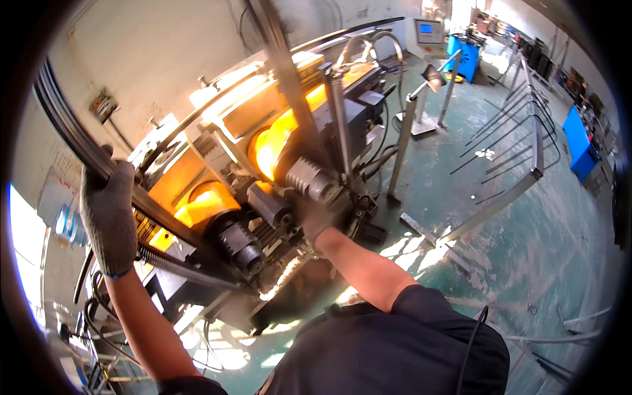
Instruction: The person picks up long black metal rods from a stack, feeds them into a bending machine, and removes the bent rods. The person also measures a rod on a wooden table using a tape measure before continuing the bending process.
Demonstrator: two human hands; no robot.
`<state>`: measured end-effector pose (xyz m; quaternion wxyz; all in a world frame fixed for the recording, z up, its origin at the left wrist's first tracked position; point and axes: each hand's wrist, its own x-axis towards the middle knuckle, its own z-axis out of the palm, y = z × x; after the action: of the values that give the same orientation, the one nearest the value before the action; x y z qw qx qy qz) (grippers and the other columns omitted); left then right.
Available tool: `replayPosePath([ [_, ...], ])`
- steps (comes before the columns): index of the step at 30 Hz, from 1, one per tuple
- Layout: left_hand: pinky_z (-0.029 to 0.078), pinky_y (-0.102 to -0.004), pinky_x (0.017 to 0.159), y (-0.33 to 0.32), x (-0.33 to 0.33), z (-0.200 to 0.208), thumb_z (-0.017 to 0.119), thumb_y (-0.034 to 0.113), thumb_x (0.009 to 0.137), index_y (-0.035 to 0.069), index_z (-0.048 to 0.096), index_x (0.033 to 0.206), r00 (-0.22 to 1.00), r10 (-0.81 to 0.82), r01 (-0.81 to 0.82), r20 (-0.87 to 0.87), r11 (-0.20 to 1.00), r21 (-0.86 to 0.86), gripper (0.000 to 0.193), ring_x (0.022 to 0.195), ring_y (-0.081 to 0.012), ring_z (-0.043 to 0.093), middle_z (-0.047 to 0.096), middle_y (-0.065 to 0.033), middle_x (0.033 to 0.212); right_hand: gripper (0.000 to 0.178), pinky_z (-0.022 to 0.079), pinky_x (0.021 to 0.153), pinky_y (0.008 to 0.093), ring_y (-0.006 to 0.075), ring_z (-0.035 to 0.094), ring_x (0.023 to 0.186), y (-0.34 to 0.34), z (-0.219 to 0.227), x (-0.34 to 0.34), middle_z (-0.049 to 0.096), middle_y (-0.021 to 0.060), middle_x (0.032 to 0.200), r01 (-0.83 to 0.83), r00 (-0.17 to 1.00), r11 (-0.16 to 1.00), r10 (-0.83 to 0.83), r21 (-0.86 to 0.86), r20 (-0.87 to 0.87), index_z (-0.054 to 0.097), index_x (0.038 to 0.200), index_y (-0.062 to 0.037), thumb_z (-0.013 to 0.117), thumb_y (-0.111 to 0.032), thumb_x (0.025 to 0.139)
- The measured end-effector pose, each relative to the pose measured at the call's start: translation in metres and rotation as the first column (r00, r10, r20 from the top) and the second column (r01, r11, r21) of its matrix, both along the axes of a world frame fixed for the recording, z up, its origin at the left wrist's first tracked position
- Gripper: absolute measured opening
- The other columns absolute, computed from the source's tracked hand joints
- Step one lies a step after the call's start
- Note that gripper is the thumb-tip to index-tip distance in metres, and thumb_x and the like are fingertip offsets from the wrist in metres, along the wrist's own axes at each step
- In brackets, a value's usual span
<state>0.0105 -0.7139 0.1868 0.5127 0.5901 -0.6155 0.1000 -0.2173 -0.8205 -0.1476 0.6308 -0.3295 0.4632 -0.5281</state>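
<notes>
My left hand (110, 214), in a grey knit glove, is closed round a long dark metal bar (69, 131) at the left. The bar slants down from the upper left toward a yellow machine (227, 118) with dark metal parts. My right hand (309, 216), also gloved, reaches to the machine's middle, beside a ridged metal roller (315, 181) and a dark block (268, 204). Motion smears its fingers, so I cannot see what they hold. Another ridged roller (240, 247) sits nearer to the left hand. A coil spring (184, 270) runs below the bar.
An upright metal post (283, 66) rises at the machine's far side. To the right, a metal rack (536, 131) holds several thin rods above the green floor (526, 243). A lamp (433, 78) and a control box with a screen (426, 33) stand beyond. Loose cables hang at lower left.
</notes>
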Motion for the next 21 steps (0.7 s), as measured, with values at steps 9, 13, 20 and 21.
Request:
replayPosePath([
  [9, 0.055, -0.0409, 0.085, 0.002, 0.004, 0.004, 0.071, 0.042, 0.096, 0.001, 0.075, 0.114, 0.991, 0.110, -0.116, 0.075, 0.989, 0.087, 0.045, 0.092, -0.0281, 0.071, 0.078, -0.0182, 0.106, 0.038, 0.057, 0.084, 0.0392, 0.0296, 0.071, 0.104, -0.021, -0.037, -0.006, 0.075, 0.0128, 0.116, -0.227, 0.788, 0.952, 0.054, -0.207, -0.613, 0.066, 0.130, -0.0139, 0.074, -0.023, 0.094],
  [13, 0.061, -0.0402, 0.090, -0.003, 0.015, -0.002, 0.070, 0.019, 0.099, 0.005, 0.076, 0.119, 0.899, 0.062, -0.053, 0.434, 0.998, -0.034, 0.025, 0.101, -0.0320, 0.077, 0.077, -0.0193, 0.114, 0.051, 0.055, 0.058, 0.0330, 0.0173, 0.066, 0.071, -0.032, -0.040, -0.008, 0.072, 0.0094, 0.098, -0.006, 0.993, 0.991, -0.010, -0.137, -0.114, 0.074, 0.112, 0.0035, 0.085, -0.040, 0.089],
  [20, 0.064, -0.0363, 0.093, -0.007, 0.062, 0.009, 0.070, 0.019, 0.102, 0.017, 0.078, 0.126, 0.466, 0.244, -0.051, 0.850, 0.967, -0.250, 0.025, 0.105, -0.0277, 0.079, 0.079, -0.0129, 0.122, 0.031, 0.054, 0.054, 0.0319, 0.0202, 0.069, 0.072, -0.050, -0.077, -0.002, 0.074, 0.0072, 0.100, -0.155, 0.931, 0.950, 0.232, -0.271, 0.281, 0.073, 0.117, -0.0042, 0.083, -0.022, 0.093],
  [21, 0.065, -0.0360, 0.090, 0.001, 0.066, 0.009, 0.072, 0.022, 0.103, 0.011, 0.075, 0.131, 0.564, 0.160, -0.093, 0.810, 0.987, -0.131, 0.030, 0.102, -0.0271, 0.080, 0.080, -0.0134, 0.117, 0.032, 0.054, 0.054, 0.0313, 0.0197, 0.069, 0.073, -0.018, -0.023, 0.001, 0.074, 0.0070, 0.101, -0.165, 0.879, 0.984, 0.180, -0.071, 0.441, 0.073, 0.118, -0.0052, 0.084, -0.020, 0.092],
])
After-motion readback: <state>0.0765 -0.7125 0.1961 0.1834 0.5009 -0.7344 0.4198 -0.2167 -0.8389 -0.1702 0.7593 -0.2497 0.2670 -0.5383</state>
